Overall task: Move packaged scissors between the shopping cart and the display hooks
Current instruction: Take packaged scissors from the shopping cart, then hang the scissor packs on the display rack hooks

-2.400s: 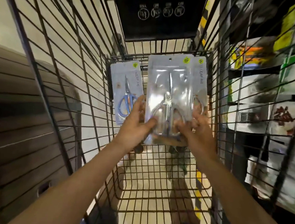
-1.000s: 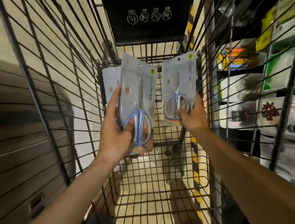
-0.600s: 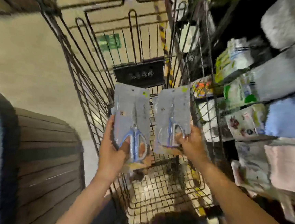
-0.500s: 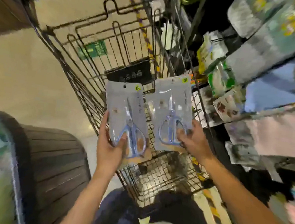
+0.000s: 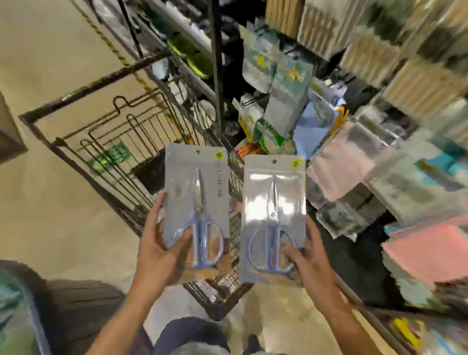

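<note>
Left hand (image 5: 161, 251): grips left pack (image 5: 197, 199) at its lower left corner, thumb across the front, fingers curled behind. Pack upright, grey card, blue-handled scissors (image 5: 204, 231) inside, blades up; yellow sticker at top right corner.

Right hand (image 5: 309, 261): grips right pack (image 5: 273, 217) at its lower right corner, thumb on the front over the handle loop, fingers behind. Pack upright, glossy with glare across the front; scissors inside, pale handles, blades up; yellow sticker at top right.

Packs: side by side, just apart, not touching, both held up over the cart (image 5: 133, 151), above its near right corner. Neither on a hook nor in the basket.

Cart: black wire, seen from above, rim running from left to centre; green tag on the far wire panel. Contents of basket hidden behind the packs.

Shelves (image 5: 376, 90): to the right and ahead, packed with hanging bags and folded cloths, pink and blue among them; heavily blurred, items not identifiable. Black upright post (image 5: 214, 48) between cart and shelves.

Floor (image 5: 27, 201): beige, to the left.

Forearms bare, reaching from lower edge.
</note>
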Motion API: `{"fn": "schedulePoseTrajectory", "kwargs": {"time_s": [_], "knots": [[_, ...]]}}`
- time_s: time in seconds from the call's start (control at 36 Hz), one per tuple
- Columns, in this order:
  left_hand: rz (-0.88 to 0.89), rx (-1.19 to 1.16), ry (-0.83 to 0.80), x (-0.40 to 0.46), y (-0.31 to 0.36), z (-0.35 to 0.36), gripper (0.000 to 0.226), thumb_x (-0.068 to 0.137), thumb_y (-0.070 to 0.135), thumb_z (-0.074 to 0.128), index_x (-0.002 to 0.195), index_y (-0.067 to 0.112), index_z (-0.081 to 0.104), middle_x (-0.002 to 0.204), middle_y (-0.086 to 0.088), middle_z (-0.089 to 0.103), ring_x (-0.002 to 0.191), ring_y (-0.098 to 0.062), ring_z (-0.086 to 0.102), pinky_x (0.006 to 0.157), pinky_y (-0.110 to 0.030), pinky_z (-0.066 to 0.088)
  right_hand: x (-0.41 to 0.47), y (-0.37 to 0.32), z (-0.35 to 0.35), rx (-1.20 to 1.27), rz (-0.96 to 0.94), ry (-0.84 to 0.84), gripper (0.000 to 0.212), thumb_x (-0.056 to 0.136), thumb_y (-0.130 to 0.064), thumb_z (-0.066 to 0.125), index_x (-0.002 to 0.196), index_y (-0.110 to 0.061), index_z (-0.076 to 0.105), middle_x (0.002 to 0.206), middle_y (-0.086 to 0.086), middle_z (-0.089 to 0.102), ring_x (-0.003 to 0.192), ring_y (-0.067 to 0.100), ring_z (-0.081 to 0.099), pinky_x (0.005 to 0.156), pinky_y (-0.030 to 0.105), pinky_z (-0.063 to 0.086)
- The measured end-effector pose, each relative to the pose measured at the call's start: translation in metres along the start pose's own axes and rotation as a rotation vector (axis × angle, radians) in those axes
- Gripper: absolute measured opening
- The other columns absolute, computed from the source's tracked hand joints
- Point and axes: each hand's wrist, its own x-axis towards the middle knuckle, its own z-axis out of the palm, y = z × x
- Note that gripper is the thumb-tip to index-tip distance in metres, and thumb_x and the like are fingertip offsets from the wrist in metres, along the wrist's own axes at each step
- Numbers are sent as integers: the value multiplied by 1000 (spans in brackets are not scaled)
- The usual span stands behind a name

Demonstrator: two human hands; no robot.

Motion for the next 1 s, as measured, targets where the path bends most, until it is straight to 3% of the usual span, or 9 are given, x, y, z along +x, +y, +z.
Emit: {"fn": "schedulePoseTrajectory", "kwargs": {"time_s": [0.08,0.22,0.33,0.42,0.53,0.61,0.72,0.83,1.0], "knots": [[54,-2,-42,-30,16,24,87,83,6,76,151,44,36,148,3,56,124,-17,65,98,-43,57,-29,1,-31,26,-47,33,66,97,4,54,149,-31,30,107,-25,72,77,-4,69,62,16,55],[87,77,-91,-84,29,71,88,84,22,83,149,55,34,152,11,50,130,-17,60,105,-58,50,-81,6,-97,96,-72,89,68,94,5,58,143,-36,35,85,-14,74,56,2,61,49,16,48],[132,156,-153,-121,37,113,88,79,41,83,150,54,33,153,12,49,128,-7,59,105,-47,52,-122,12,-149,170,-32,167,71,94,-6,65,147,-44,37,97,-1,71,70,13,64,57,27,53],[167,134,-238,-141,40,145,85,87,20,79,152,49,33,141,25,58,121,-1,63,98,-35,57,-154,13,-182,153,-70,236,71,93,-12,66,151,-36,33,129,-7,67,107,24,68,89,42,55],[215,122,-346,-162,50,186,84,87,4,73,152,41,35,126,44,57,116,13,59,85,-6,51,-204,11,-218,188,-81,347,86,83,-43,78,154,-38,30,136,2,63,112,38,66,97,60,51],[228,103,-441,-171,54,210,85,86,7,75,152,45,36,139,31,55,121,6,60,92,-14,54,-238,13,-237,201,-116,430,93,77,-49,82,153,-37,31,136,5,63,112,37,66,95,54,55],[292,53,-560,-185,60,239,83,85,10,74,151,42,37,147,32,48,132,2,54,103,-21,50,-275,17,-251,222,-184,545,72,88,-11,67,148,-35,36,133,5,65,101,16,71,81,24,57],[269,37,-728,-193,60,261,85,89,10,76,153,47,34,153,10,51,134,-13,56,107,-39,50,-316,17,-255,213,-157,688,86,64,-59,86,137,-53,41,127,-1,69,90,26,72,80,36,59],[269,-38,-916,-221,70,302,84,88,-4,69,157,29,32,138,37,55,125,6,57,97,-14,51,-382,18,-259,198,-163,815,79,89,-21,68,150,-52,29,110,-11,73,101,35,67,91,54,57]]}}
